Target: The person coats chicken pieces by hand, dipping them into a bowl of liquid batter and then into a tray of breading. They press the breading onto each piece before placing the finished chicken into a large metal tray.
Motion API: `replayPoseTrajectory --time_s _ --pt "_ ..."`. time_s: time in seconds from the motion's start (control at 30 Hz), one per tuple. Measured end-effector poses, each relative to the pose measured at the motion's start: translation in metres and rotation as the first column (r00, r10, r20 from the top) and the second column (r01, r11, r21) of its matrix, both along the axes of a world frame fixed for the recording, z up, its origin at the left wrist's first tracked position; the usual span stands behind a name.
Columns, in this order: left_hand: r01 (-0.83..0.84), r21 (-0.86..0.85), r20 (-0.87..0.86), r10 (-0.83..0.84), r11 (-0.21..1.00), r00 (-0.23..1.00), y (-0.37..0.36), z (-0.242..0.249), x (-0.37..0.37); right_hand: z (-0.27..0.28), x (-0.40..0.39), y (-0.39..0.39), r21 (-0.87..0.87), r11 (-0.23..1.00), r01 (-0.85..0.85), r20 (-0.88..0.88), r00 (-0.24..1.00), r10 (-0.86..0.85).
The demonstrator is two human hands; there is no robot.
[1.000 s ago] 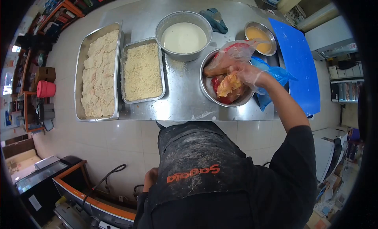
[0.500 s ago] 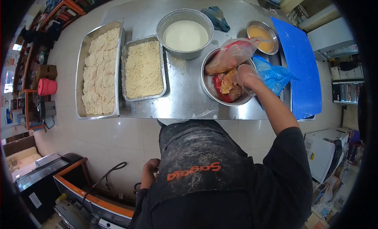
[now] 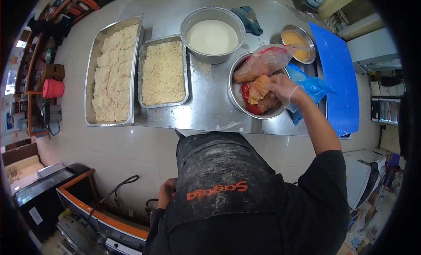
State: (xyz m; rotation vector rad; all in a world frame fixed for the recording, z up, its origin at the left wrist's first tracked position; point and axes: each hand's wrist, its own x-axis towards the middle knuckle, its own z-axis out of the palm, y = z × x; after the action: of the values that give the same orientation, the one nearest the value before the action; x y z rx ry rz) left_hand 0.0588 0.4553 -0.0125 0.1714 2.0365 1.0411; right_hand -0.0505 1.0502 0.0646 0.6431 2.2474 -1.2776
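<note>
My right hand (image 3: pixel 284 87), in a clear plastic glove, is closed on a floppy orange-tan piece of what looks like marinated meat (image 3: pixel 259 87). It holds the piece over a round metal bowl (image 3: pixel 233 99). In that bowl lie a clear and red plastic bag (image 3: pixel 263 64) with pinkish contents, and more red and brownish wrapped matter (image 3: pixel 252 106). A crumpled blue plastic bag (image 3: pixel 309 90) lies beside the bowl, close to my right wrist. My left hand (image 3: pixel 167 191) hangs low by the apron's side, below the table, its fingers mostly hidden.
On the steel table (image 3: pixel 206 105) stand a long tray of coated pieces (image 3: pixel 88 92), a smaller tray of crumbs (image 3: pixel 186 90) and a pot of white batter (image 3: pixel 212 37). Behind are a dark cloth (image 3: pixel 247 20) and an orange-liquid bowl (image 3: pixel 296 40). A blue board (image 3: pixel 337 79) lies right.
My right hand has lifted slightly and shows more, with the orange-tan piece now raised in its fingers. The view has shifted a little. My left hand stays low.
</note>
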Motion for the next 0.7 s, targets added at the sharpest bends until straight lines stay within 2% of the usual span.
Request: replayPoseTrajectory --time_s 0.03,0.1,0.17,0.2,0.27,0.3,0.4,0.5,0.6,0.67,0.7 --pt "-0.03 0.019 0.02 0.03 0.999 0.999 -0.001 -0.002 0.0 -0.001 -0.004 0.002 0.17 0.977 -0.128 0.095 0.989 0.113" --pt "-0.084 0.054 0.062 0.081 0.995 0.995 -0.003 -0.008 0.001 -0.004 -0.012 0.006 0.444 0.804 -0.396 0.33 0.906 0.264" --pt "0.002 -0.119 0.283 0.032 0.993 0.959 -0.007 -0.042 -0.01 -0.027 0.011 -0.006 0.771 0.621 -0.142 -0.065 0.953 0.298" --pt "0.053 -0.196 0.389 0.028 0.979 0.921 -0.01 -0.069 -0.018 -0.035 0.021 -0.013 0.859 0.511 0.036 -0.251 0.899 0.358" --pt "0.168 -0.327 0.587 0.06 0.93 0.808 -0.015 -0.116 -0.031 0.014 0.013 -0.037 0.873 0.476 -0.108 -0.112 0.905 0.41" --pt "0.235 -0.378 0.672 0.091 0.895 0.735 -0.015 -0.124 -0.035 0.031 0.006 -0.048 0.872 0.456 -0.179 -0.043 0.9 0.434" --pt "0.229 -0.473 0.667 0.176 0.851 0.724 0.001 -0.111 -0.042 0.028 -0.01 -0.056 0.772 0.393 -0.5 -0.015 0.605 0.796" --pt "0.219 -0.418 0.64 0.114 0.882 0.76 -0.012 -0.126 -0.031 0.012 -0.023 -0.05 0.67 0.214 -0.711 0.177 0.432 0.884" --pt "0.226 -0.398 0.673 0.116 0.889 0.73 -0.019 -0.14 -0.02 -0.027 -0.037 -0.034 0.557 0.375 -0.741 0.128 0.523 0.842" --pt "0.251 -0.407 0.67 0.101 0.878 0.735 -0.028 -0.165 -0.003 -0.021 -0.04 -0.042 0.628 0.188 -0.755 0.279 0.444 0.852" --pt "0.343 -0.4 0.689 0.031 0.85 0.724 -0.025 -0.159 0.001 -0.028 -0.04 -0.04 0.661 0.126 -0.74 0.282 0.401 0.871"
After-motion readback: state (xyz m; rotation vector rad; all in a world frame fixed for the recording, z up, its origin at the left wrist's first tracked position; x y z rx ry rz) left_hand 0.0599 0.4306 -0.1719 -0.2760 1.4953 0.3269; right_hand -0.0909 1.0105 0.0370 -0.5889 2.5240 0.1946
